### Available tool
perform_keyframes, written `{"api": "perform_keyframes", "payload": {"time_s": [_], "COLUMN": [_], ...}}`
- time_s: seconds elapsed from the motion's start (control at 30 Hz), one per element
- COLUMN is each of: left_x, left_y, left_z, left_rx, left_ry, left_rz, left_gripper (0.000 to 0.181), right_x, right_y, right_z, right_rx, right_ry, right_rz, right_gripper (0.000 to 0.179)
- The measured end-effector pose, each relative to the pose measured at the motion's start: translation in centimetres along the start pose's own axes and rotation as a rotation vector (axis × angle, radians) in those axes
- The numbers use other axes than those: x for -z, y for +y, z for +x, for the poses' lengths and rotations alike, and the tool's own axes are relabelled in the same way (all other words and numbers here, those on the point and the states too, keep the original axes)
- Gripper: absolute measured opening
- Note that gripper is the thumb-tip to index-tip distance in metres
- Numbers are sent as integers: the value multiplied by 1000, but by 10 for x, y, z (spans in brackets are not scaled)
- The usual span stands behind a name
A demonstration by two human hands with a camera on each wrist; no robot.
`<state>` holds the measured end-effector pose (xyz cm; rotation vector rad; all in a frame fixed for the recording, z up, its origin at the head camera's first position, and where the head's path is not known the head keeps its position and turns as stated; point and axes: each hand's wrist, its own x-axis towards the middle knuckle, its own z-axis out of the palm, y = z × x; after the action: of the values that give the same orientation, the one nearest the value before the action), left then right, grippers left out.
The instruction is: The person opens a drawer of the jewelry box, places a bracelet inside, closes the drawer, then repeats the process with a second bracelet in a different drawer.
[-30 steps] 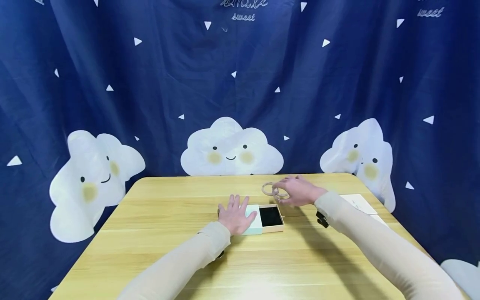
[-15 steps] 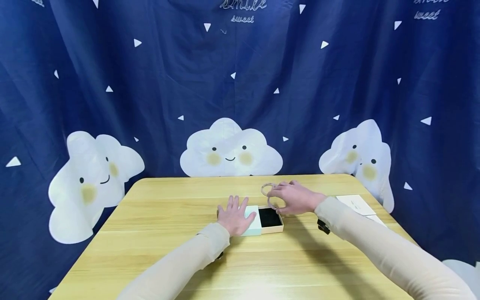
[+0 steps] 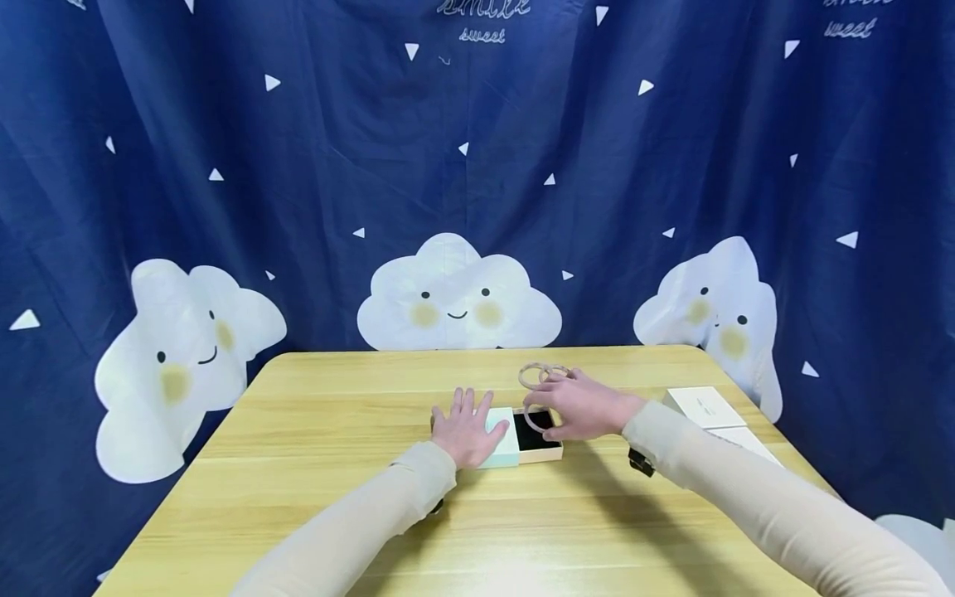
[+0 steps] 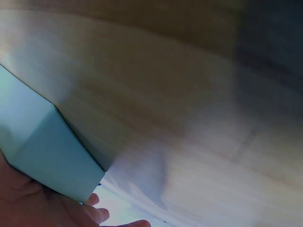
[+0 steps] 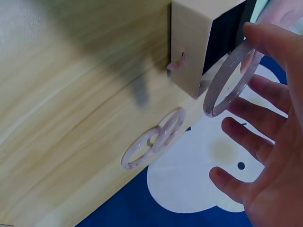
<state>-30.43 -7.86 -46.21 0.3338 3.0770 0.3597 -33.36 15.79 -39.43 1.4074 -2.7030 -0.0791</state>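
Note:
My left hand (image 3: 466,433) lies with spread fingers on the mint-green sleeve (image 3: 506,449) of a small drawer box. Pulled part way out on the right is its pale pink tray (image 3: 540,454), lined in black; a small ribbon tab (image 5: 178,63) shows on its end in the right wrist view. Just over the tray, my right hand (image 3: 584,406) pinches a pale lilac bangle (image 5: 220,82) between thumb and fingers, its ring tilted. Two more bangles (image 5: 135,165) lie overlapping on the table behind the right hand. The sleeve's left part is hidden by my left hand.
A white box (image 3: 705,408) with small print and another white piece (image 3: 746,441) lie at the right of the wooden table (image 3: 343,489), partly behind my right sleeve. A dark blue curtain (image 3: 321,166) with clouds hangs behind the far edge.
My right hand has lifted one bangle away from the others and brought it nearer and left, over the black-lined tray. The left hand has stayed on the box.

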Motion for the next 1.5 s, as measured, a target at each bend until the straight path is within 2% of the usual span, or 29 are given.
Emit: {"api": "perform_keyframes", "payload": {"time_s": [0.33,0.63,0.8,1.2,1.5], "left_x": [-2,-2,-2,2,1], "left_y": [-1,-1,-1,1,1], "left_z": [3,6,5,1,4], "left_rx": [4,6,3,5,11], "left_ry": [-5,-15,-12,-19,-20], "left_rz": [10,27,22,17,14], "left_gripper": [71,72,71,70,70], "right_x": [-11,-14,-15,-14,-9], "right_y": [-4,-10,-13,-15,-14], "right_z": [7,12,13,12,5], "right_rx": [27,-12,-12,-49,-37], "right_ry": [-9,-66,-66,-108,-50], "right_rz": [-44,-45,-41,-27,8], "right_gripper": [54,50,48,52,50]}}
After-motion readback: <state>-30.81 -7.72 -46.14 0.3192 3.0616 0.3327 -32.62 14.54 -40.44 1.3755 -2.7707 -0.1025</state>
